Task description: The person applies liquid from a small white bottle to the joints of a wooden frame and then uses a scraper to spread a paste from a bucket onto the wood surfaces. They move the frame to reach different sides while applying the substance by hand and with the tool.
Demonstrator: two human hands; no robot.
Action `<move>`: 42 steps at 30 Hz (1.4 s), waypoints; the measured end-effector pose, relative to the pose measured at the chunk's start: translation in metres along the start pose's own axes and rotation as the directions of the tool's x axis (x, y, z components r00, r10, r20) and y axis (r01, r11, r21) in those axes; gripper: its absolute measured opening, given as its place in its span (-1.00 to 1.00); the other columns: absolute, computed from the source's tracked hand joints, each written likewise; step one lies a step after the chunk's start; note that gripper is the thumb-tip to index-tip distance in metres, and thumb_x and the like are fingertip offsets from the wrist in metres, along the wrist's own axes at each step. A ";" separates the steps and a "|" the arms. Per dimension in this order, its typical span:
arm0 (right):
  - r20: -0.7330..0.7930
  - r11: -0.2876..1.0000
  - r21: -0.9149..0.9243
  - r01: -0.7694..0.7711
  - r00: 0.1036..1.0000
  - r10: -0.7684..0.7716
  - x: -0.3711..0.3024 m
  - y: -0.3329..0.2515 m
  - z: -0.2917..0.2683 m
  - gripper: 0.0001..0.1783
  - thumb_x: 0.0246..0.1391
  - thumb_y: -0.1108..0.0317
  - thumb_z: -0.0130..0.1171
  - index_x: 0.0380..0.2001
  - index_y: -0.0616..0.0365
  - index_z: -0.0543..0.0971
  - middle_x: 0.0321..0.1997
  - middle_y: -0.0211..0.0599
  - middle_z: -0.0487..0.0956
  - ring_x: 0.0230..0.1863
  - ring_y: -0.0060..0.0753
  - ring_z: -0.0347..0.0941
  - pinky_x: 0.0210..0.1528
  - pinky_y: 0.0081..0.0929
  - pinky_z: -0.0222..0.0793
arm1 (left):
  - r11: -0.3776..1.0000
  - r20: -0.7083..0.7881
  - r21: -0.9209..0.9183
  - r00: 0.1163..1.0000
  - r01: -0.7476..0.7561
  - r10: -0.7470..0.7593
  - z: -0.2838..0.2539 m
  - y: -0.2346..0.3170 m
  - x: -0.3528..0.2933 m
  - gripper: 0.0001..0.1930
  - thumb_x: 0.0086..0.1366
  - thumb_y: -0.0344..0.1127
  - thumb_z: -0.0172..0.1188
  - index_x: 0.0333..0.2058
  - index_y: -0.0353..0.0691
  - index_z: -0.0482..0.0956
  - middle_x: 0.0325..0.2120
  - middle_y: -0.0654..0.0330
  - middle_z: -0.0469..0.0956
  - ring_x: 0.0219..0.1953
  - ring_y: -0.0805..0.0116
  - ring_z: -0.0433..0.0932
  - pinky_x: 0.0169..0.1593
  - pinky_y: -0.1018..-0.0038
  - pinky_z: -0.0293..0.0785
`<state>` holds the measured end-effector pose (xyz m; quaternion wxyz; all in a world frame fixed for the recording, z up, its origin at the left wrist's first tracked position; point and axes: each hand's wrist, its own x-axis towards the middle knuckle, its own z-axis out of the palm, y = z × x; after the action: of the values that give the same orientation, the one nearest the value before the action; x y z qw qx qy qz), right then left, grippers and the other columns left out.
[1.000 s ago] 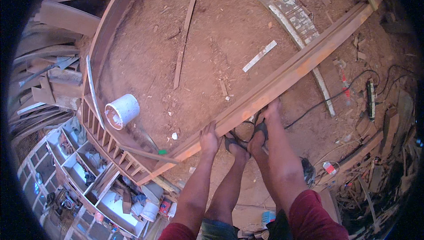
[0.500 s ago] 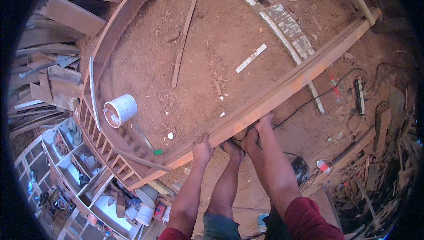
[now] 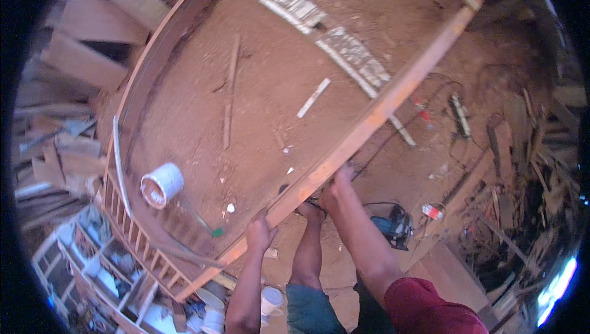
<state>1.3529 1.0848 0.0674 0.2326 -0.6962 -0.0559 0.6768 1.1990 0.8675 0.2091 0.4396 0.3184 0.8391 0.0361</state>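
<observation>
A large wooden frame with one long straight beam (image 3: 359, 134) and a curved far side (image 3: 132, 82) stretches across the view. My left hand (image 3: 260, 234) grips the beam toward its lower left end, with the fingers over the top edge. Farther along, my right hand (image 3: 338, 181) takes hold of the near side of the same beam, its fingertips partly hidden under the wood. At the lower left corner, short wooden slats (image 3: 144, 235) join the frame's curved rails. My bare leg and foot (image 3: 311, 214) show between the arms, right below the beam.
Inside the frame's outline a white bucket (image 3: 163, 185) lies tipped on the dirt, near a thin wooden strip (image 3: 231, 94) and a white strip (image 3: 313, 98). A whitish slatted panel (image 3: 283, 5) lies farther off. A dark, corded machine (image 3: 393, 226) is at right; wood scraps (image 3: 504, 198) pile beyond.
The beam now slants more steeply in view, its far right end shifted up and left. My view has also turned. Both hands keep their hold on it.
</observation>
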 end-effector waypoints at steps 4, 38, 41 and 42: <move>-0.060 1.000 -0.009 -0.008 0.998 0.008 -0.037 -0.021 0.013 -0.43 0.30 0.00 -0.04 0.16 0.24 0.35 0.07 -0.15 0.50 0.06 -0.20 0.44 0.07 -0.10 0.40 | 0.999 0.069 0.006 0.997 0.038 -0.039 -0.045 0.015 -0.018 -0.27 -0.11 -0.31 0.49 0.10 -0.31 0.43 -0.09 -0.13 0.57 -0.05 -0.12 0.56 0.04 0.15 0.49; -0.353 0.950 -0.284 0.132 0.907 -0.232 -0.418 -0.101 0.120 -0.50 0.41 0.23 -0.23 0.29 0.31 0.18 0.30 0.03 0.34 0.32 -0.06 0.26 0.28 -0.26 0.17 | 0.996 0.181 0.085 0.982 0.032 -0.047 -0.360 0.036 -0.213 -0.43 -0.17 -0.05 0.42 -0.27 -0.44 0.64 -0.44 -0.20 0.64 -0.35 -0.01 0.68 -0.25 0.19 0.57; -0.322 0.947 -0.248 0.202 0.905 -0.277 -0.461 -0.115 0.126 -0.48 0.41 0.25 -0.23 0.31 0.32 0.15 0.33 0.03 0.30 0.34 -0.07 0.22 0.31 -0.28 0.14 | 0.996 0.176 0.090 0.984 -0.011 -0.005 -0.381 0.028 -0.223 -0.44 -0.18 -0.02 0.43 -0.31 -0.43 0.65 -0.46 -0.19 0.64 -0.36 0.01 0.68 -0.28 0.21 0.57; -0.315 0.934 -0.280 0.221 0.898 -0.307 -0.474 -0.119 0.129 -0.48 0.41 0.24 -0.23 0.31 0.32 0.15 0.34 0.02 0.28 0.35 -0.08 0.20 0.32 -0.29 0.12 | 0.997 0.180 0.075 0.984 -0.027 0.013 -0.393 0.026 -0.228 -0.44 -0.19 -0.02 0.43 -0.32 -0.42 0.66 -0.46 -0.18 0.64 -0.37 0.02 0.68 -0.29 0.21 0.57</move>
<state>1.2194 1.0359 0.5529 0.2442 -0.8149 -0.1882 0.4908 1.0070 0.8449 0.6210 0.5002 0.3457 0.7937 -0.0208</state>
